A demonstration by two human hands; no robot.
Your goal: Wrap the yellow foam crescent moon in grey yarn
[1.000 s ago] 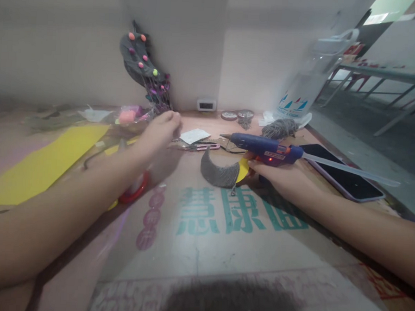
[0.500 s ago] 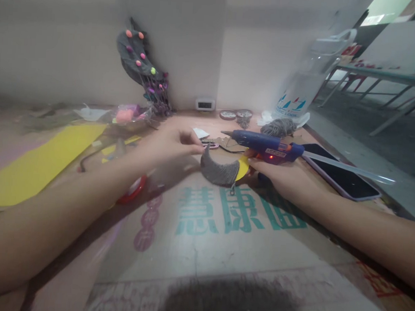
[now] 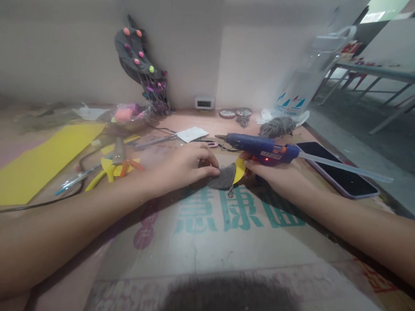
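A small crescent (image 3: pixel 223 178), mostly wound in grey yarn with a bare yellow card end (image 3: pixel 239 169), is held low over the printed cardboard. My left hand (image 3: pixel 195 163) is closed, its thumb and fingers on the crescent's left part and covering that tip. My right hand (image 3: pixel 267 171) pinches the yellow end and also holds a blue hot glue gun (image 3: pixel 260 145). The gun's nozzle points left, above the crescent; a red light glows on its body and a clear glue stick (image 3: pixel 346 165) sticks out behind. A short loop of yarn hangs below the crescent.
Left of my hands lie a yellow sheet (image 3: pixel 43 161) and yellow-and-orange-handled pliers (image 3: pixel 114 167). A phone (image 3: pixel 339 169), a ball of grey yarn (image 3: pixel 277 126) and a water bottle (image 3: pixel 298 81) are at the right. Behind, a decorated grey crescent (image 3: pixel 136 54) leans on the wall.
My left hand has moved right and down, from the crescent's left tip onto its yarn-wound part. The right hand with the glue gun has shifted only slightly.
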